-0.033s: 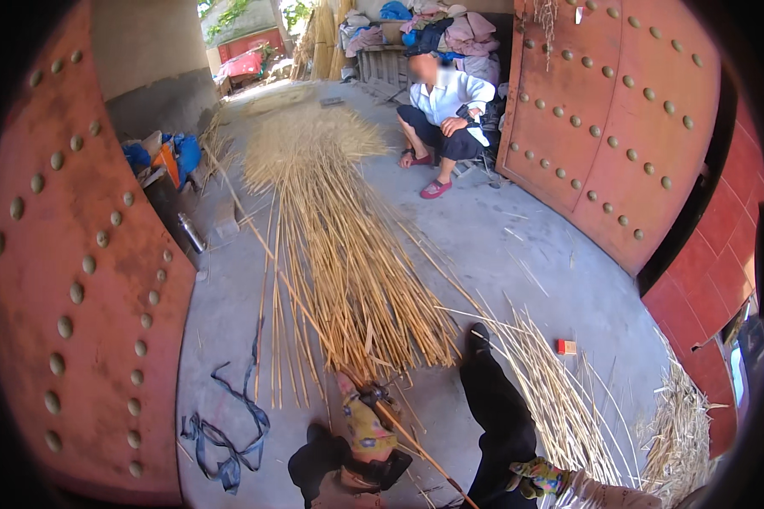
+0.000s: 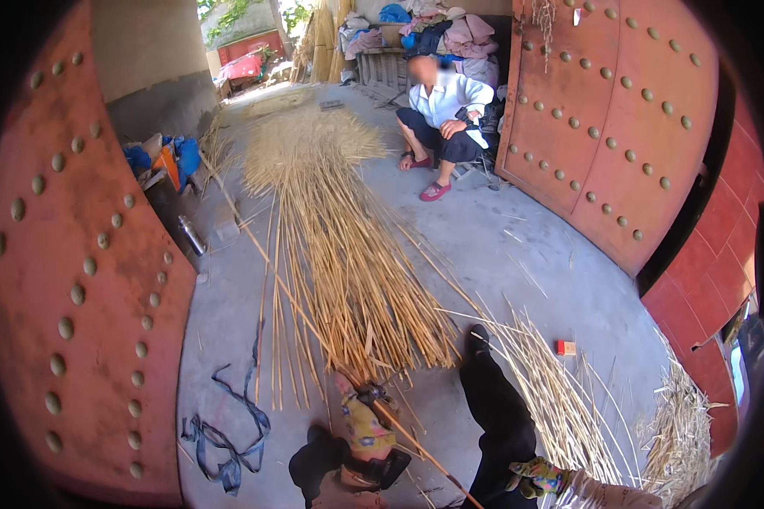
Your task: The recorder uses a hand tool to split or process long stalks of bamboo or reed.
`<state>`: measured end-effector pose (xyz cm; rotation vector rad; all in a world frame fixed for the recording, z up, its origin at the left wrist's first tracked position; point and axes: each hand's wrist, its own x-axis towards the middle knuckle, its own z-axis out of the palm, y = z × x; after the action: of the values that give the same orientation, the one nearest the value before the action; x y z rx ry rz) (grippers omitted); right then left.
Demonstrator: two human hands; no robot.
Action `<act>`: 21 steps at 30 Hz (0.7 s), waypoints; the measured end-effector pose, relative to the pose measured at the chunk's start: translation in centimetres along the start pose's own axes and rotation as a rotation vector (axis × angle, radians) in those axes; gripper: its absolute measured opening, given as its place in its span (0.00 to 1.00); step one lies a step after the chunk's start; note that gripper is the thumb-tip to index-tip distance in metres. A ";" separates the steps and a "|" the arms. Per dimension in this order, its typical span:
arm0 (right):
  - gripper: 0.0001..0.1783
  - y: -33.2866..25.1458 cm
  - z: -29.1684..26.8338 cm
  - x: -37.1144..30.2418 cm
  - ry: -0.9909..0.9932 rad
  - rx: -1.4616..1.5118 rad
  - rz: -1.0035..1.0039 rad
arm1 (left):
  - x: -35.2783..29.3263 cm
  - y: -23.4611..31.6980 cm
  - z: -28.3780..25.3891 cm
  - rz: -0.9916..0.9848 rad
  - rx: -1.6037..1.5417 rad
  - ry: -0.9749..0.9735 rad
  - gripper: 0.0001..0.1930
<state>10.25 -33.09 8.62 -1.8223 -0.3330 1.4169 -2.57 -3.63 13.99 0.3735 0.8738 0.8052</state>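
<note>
My left hand (image 2: 367, 420), in a flowered glove with a dark strapped device at the wrist, is closed around a long tan reed stalk (image 2: 424, 451). The stalk slants from the far left through this hand down to the lower edge. Just beyond it lie the butt ends of a wide spread of reed stalks (image 2: 373, 297), their feathery heads (image 2: 306, 140) pointing away. My right hand (image 2: 535, 477), also in a flowered glove, is low by my right leg with its fingers curled. Whatever it may hold is too small to make out.
A person (image 2: 450, 106) squats at the far right. Studded red doors (image 2: 102, 280) flank the floor. A dark strap (image 2: 229, 450) lies at left, near a metal flask (image 2: 192, 234). Pale stripped stalks (image 2: 552, 382), a small red box (image 2: 565, 348) and a husk heap (image 2: 679, 433) lie right.
</note>
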 end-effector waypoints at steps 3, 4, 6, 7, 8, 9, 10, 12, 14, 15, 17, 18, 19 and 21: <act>0.24 -0.3 -0.5 0.1 -0.134 -0.027 0.280 | -0.3 0.4 -0.2 0.073 -0.036 -0.024 0.25; 0.25 -0.5 -0.7 0.0 -0.171 -0.033 0.379 | -0.5 0.7 0.4 0.094 -0.070 -0.007 0.24; 0.21 -1.8 0.3 -0.1 -0.075 -0.106 0.304 | 1.9 -0.1 -2.3 0.133 -0.169 -0.155 0.22; 0.18 -2.3 1.0 -0.1 0.095 -0.028 0.148 | 2.9 -0.4 -3.0 0.194 -0.170 -0.102 0.23; 0.16 -3.2 1.5 -0.2 0.267 0.052 -0.010 | 3.2 -0.1 -2.8 0.252 -0.170 -0.052 0.23; 0.12 -4.9 2.6 -1.2 0.363 -0.162 -0.529 | 2.6 0.1 -2.2 0.207 -0.233 -0.110 0.24; 0.09 -5.3 2.5 -0.1 0.493 -0.512 -0.715 | 2.0 0.1 -1.2 0.165 -0.295 -0.164 0.25; 0.08 -12.5 6.7 -2.9 0.560 -0.875 -1.172 | -0.2 -0.5 -0.5 0.204 -0.121 -0.002 0.26; 0.12 -13.5 8.9 -1.0 0.448 -0.788 -1.194 | -1.4 -1.7 1.0 0.251 -0.062 0.011 0.26; 0.12 -13.4 9.4 0.5 0.207 -0.717 -0.995 | 0.0 -3.0 0.3 0.171 -0.087 -0.106 0.25; 0.09 -13.1 10.1 2.5 -0.112 0.022 -0.485 | 0.7 -4.4 0.4 0.082 -0.123 -0.220 0.24; 0.09 -12.7 10.5 3.1 -0.003 -0.035 -0.514 | 0.1 -4.4 1.2 0.125 -0.155 -0.146 0.24; 0.09 -12.2 10.8 3.7 0.096 -0.096 -0.551 | -0.3 -4.2 1.7 0.180 -0.188 -0.071 0.25; 0.09 -11.1 10.6 3.0 0.095 -0.186 -0.670 | -0.1 -3.4 0.7 0.123 -0.251 -0.112 0.24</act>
<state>4.48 -19.51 13.68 -1.6818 -0.9494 0.8483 -0.41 -5.89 12.47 0.2499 0.6409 0.9868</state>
